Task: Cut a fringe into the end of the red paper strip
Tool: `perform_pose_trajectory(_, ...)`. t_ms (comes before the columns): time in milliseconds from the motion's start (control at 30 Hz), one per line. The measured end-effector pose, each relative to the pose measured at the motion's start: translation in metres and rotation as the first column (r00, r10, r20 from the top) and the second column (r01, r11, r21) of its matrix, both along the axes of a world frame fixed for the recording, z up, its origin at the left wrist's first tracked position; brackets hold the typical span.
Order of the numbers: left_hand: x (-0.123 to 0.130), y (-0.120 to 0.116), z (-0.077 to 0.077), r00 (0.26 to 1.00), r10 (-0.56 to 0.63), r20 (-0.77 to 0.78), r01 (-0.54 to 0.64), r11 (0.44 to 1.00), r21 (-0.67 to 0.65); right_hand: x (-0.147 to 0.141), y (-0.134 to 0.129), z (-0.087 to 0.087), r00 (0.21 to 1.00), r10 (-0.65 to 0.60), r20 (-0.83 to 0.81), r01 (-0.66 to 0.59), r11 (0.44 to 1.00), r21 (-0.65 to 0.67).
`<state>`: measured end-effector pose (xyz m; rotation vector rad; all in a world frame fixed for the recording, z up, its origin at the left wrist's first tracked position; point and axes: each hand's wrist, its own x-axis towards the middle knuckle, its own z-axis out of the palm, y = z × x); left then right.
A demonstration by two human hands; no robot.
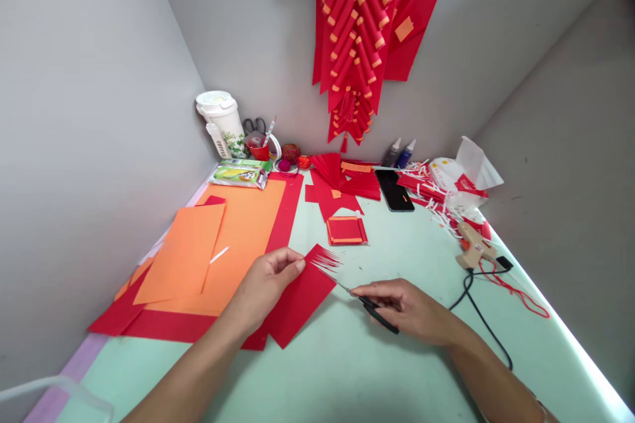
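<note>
My left hand point(274, 281) pinches the upper left edge of a red paper sheet point(305, 304), thumb on top. Narrow fringe strips point(325, 258) are cut into the sheet's far end and splay to the right. My right hand point(404, 310) is closed round the black handles of a pair of scissors point(371, 308). Their blades reach left to the paper's right edge, beside the last cut strips. How far apart the blades are, I cannot tell. Just beyond the sheet lies a small stack of red paper pieces with orange strips point(346, 230).
Orange sheets point(181, 254) and larger red sheets lie at left. A phone point(394, 190) and folded red paper fans point(327, 172) are at the back. On the right are paper scraps and a glue gun point(473, 248) with a black cord. Red paper firecrackers point(354, 33) hang on the wall.
</note>
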<state>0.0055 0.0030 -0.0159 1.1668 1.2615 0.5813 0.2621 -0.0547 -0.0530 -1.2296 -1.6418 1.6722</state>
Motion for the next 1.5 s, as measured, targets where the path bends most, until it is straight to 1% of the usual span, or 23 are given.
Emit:
perform_pose_trajectory(133,-0.0007,-0.0001,-0.0003,1.000,-0.012,0.001,0.012,1.000,-0.002,0.0010,-0.0003,0.0019,1.000,0.005,0.021,-0.005,1.000,0.026)
perform_pose_trajectory(333,0.0026,-0.0022,0.0051,1.000,-0.017,-0.022,0.017,1.000,-0.005,-0.0008,-0.0006,-0.0015,1.000,0.003,0.003,-0.003,1.000,0.024)
perform_pose_trajectory(467,0.0052,-0.0041,0.0033,0.999,-0.044,-0.008,0.044,0.999,-0.015,-0.0021,-0.0002,-0.0035,0.999,0.015,-0.030,-0.015,1.000,0.024)
perform_pose_trajectory(633,0.0053,-0.0045,0.0015,0.999,-0.042,0.007,0.042,0.999,-0.025,-0.0009,-0.0012,-0.0035,0.999,0.016,-0.034,-0.014,0.999,0.047)
perform_pose_trajectory(933,0.0072,-0.0050,0.0082,0.999,-0.029,-0.030,0.027,0.998,-0.054,0.0002,-0.0004,-0.0020,0.999,0.024,-0.027,-0.023,0.999,0.046)
perform_pose_trajectory(1100,0.0073,-0.0049,0.0061,1.000,-0.029,-0.004,0.028,0.999,-0.040,-0.0007,-0.0008,-0.0022,0.999,0.024,-0.036,-0.022,0.999,0.041)
perform_pose_trajectory(1267,0.0080,-0.0060,0.0042,0.999,-0.047,0.017,0.048,0.995,-0.089,-0.0039,-0.0008,-0.0029,0.998,0.013,-0.053,-0.011,0.999,0.037)
perform_pose_trajectory(1367,0.0082,-0.0060,0.0039,0.999,-0.043,0.022,0.044,0.995,-0.092,-0.0045,-0.0007,-0.0026,0.998,0.019,-0.061,-0.016,0.999,0.041)
perform_pose_trajectory(1500,0.0080,-0.0052,0.0037,0.999,-0.037,0.038,0.040,0.995,-0.087,-0.0037,-0.0005,-0.0016,1.000,0.021,-0.024,-0.019,0.998,0.062)
